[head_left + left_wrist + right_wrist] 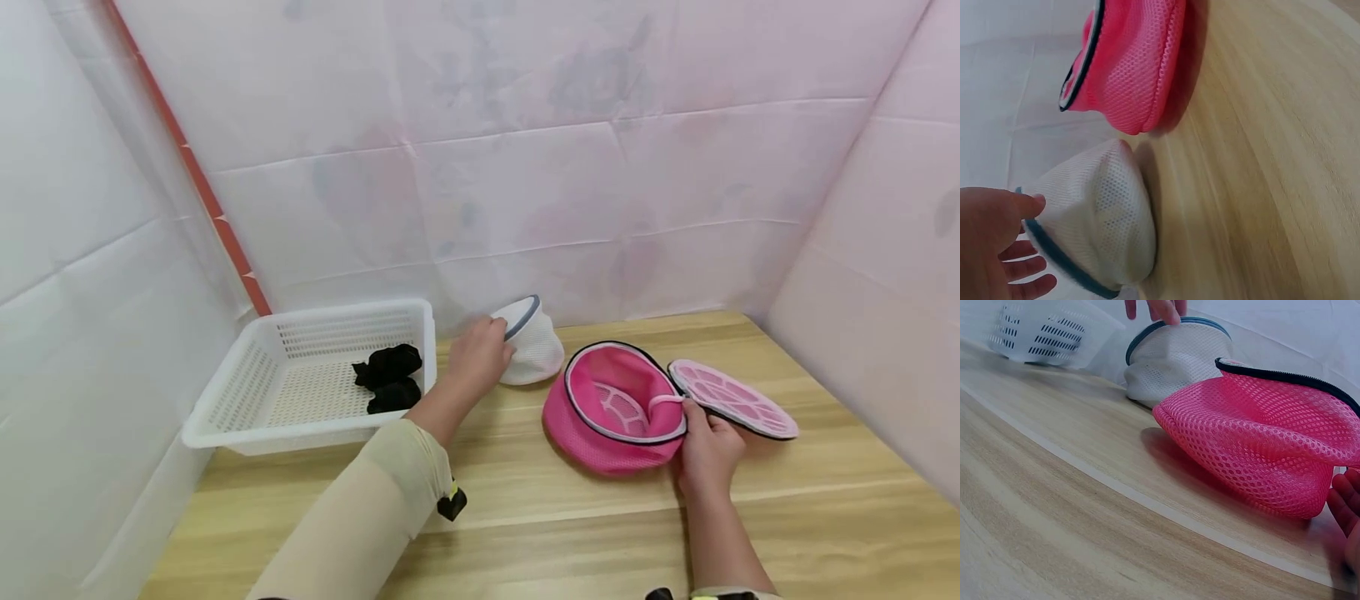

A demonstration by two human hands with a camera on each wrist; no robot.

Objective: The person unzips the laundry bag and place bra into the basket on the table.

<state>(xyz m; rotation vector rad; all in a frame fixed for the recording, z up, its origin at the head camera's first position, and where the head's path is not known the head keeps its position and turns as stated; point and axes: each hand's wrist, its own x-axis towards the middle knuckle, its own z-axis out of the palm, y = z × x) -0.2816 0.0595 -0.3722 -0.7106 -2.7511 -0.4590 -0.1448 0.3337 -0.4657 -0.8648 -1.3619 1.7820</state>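
Note:
A white mesh bag (pixel 536 350) with a grey-blue rim stands near the back wall, its mouth tilted toward the left. My left hand (pixel 480 357) pinches that rim between thumb and fingers; the left wrist view shows the thumb over the white bag (pixel 1107 215). To its right sits a pink mesh bag (pixel 600 442), unzipped, with its round lid (pixel 735 398) folded out to the right. My right hand (pixel 708 454) grips the pink bag's edge beside the lid's hinge. In the right wrist view only part of the right hand (pixel 1347 512) shows, at the pink bag (pixel 1254 437).
A white plastic basket (pixel 307 435) stands at the left, with two black cloth bundles (pixel 393 394) at its right side. The wooden table (pixel 525 533) meets white sheeted walls (pixel 525 192) behind and at both sides. A red strip (pixel 191 162) runs down the left corner.

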